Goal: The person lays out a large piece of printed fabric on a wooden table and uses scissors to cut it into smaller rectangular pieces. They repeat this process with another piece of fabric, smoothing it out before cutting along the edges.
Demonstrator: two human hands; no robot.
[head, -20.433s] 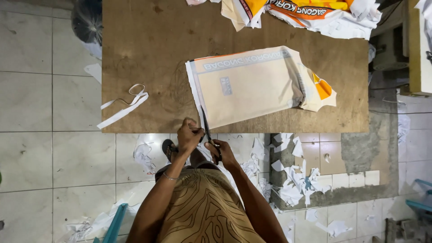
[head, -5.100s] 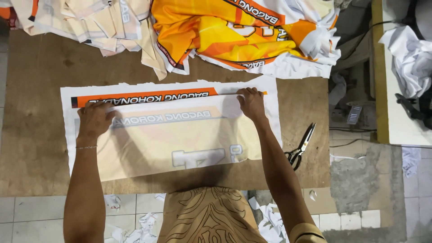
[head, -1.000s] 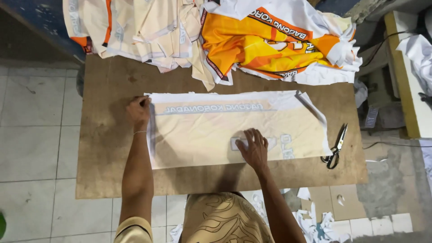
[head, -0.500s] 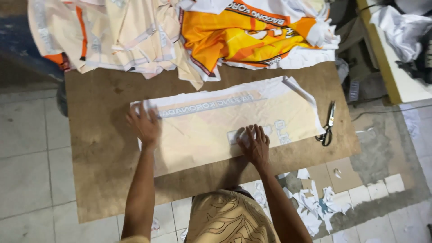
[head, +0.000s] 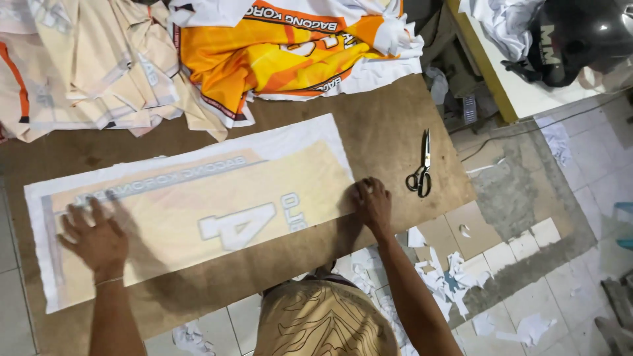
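One cream fabric panel is spread flat on the brown desk. It is pressed by two flat, open hands set well apart: left hand, right hand. One pair of scissors lies nearby; two fabric heaps are seen behind.

Left hand and right hand pressed flat.

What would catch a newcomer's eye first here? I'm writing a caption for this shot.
Two hands press a long cream cloth panel flat on the brown board: left hand at its left end, right hand at its right edge. Behind it lies a bright orange cloth heap; scissors rest to the right.
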